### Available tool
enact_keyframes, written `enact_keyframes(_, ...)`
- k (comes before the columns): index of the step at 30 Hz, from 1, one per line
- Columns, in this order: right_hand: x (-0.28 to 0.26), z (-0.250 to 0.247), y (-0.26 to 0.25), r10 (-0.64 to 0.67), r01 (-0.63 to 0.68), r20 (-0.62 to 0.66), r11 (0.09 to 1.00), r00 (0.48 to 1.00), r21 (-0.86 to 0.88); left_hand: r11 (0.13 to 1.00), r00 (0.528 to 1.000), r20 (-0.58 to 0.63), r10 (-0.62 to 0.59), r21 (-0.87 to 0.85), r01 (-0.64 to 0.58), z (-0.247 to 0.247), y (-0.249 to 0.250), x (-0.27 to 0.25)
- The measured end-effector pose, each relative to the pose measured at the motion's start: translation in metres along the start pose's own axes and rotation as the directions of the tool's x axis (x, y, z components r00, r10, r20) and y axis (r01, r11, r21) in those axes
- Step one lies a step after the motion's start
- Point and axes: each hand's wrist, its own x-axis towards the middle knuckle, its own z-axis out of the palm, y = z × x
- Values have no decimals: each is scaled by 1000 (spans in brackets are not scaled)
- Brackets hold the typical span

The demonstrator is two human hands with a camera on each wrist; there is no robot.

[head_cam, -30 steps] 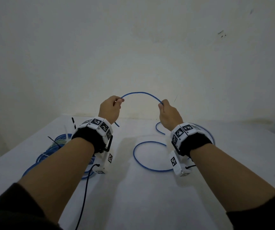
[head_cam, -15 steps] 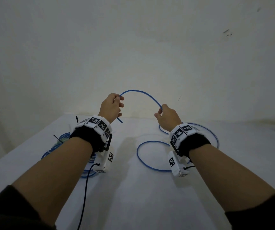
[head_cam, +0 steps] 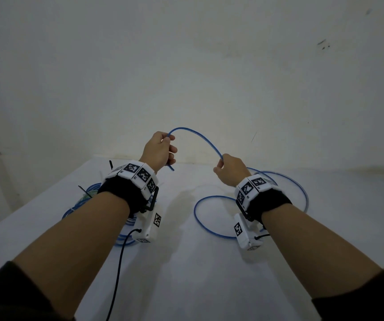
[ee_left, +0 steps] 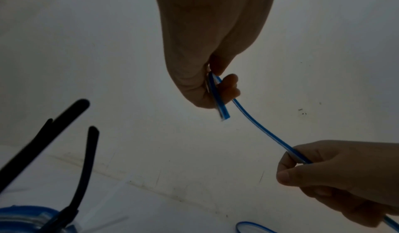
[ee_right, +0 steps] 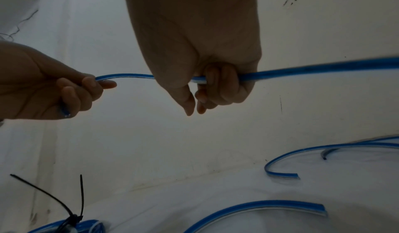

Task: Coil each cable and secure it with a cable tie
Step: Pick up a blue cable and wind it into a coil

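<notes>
A blue cable (head_cam: 200,137) arcs in the air between my two hands above the white table (head_cam: 186,274). My left hand (head_cam: 160,149) grips it near its cut end (ee_left: 224,115), which pokes out below the fist. My right hand (head_cam: 229,169) has its fingers curled round the cable (ee_right: 302,71) further along. The rest of this cable lies in loose loops (head_cam: 211,218) on the table under my right wrist. A coiled blue cable (head_cam: 86,198) bound with black cable ties (ee_right: 71,216) lies at the left.
A plain wall (head_cam: 186,66) stands right behind the table's far edge. A black wire (head_cam: 116,274) hangs from the left wrist camera across the near table. A white cable tie (ee_left: 112,201) lies beside the bound coil.
My left hand has risen and my right hand has dropped and slid along the cable, so the arc between them is longer and tilted down to the right.
</notes>
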Motion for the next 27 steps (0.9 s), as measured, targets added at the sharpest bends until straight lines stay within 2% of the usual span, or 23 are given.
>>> enact_keyframes(7,0,6,-1,-32,36,64,998,997,-60,999,998,48,36,-21,-35,-1,2,-5)
enact_keyframes(11,1,12,-5,-40,48,98,995,994,-84,985,997,75,-28,-169,40,2,8,-5)
enact_keyframes(13,1,12,-8,-34,42,108,997,994,-71,983,990,137,29,-182,-4,1,8,-7)
enact_keyframes(15,-1,12,-12,-47,46,106,999,993,8,988,980,161,120,-120,-102,0,8,-9)
enact_keyframes(17,-4,13,-17,-97,85,127,992,987,98,978,970,129,208,-49,-203,1,5,-8)
enact_keyframes(19,-8,14,-23,-168,149,188,983,968,109,958,957,66,282,32,-284,4,1,-4)
enact_keyframes(21,-11,14,-26,-234,221,259,972,937,79,940,945,56,321,99,-325,9,-3,1)
enact_keyframes(24,-13,9,-31,-303,305,309,951,901,44,871,917,182,356,292,-396,13,-9,4)
enact_keyframes(27,-12,0,-34,-452,456,196,890,870,27,751,893,319,317,490,-442,12,-16,2)
